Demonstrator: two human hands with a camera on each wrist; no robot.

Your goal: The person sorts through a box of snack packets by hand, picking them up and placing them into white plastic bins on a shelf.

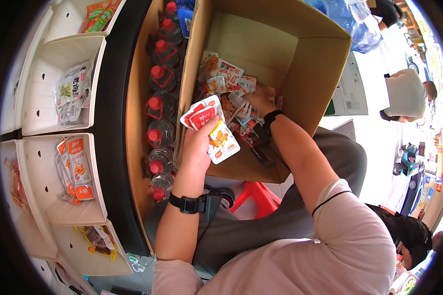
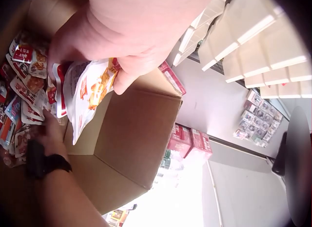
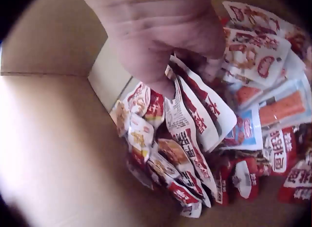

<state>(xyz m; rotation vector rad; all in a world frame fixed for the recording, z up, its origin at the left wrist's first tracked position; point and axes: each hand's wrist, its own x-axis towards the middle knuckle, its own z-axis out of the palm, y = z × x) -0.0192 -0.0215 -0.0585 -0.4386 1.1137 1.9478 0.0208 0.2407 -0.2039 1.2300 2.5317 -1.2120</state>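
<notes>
Red-capped bottles (image 1: 158,105) lined up left of centre, white shelf bins (image 1: 54,54) far left, red stool (image 1: 256,196) lower middle.

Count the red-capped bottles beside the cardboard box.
8 bottles in one row left of the cardboard box, from the top edge down past the left hand; more may be hidden.

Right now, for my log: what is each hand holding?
Left hand: grips a stack of packets.
Right hand: pinches loose packets in the box.

place: shop, probably | shelf bins (image 1: 47,54) of snack packets (image 1: 78,169) | bottled water row (image 1: 160,105) | stock carton (image 1: 305,64)
</notes>
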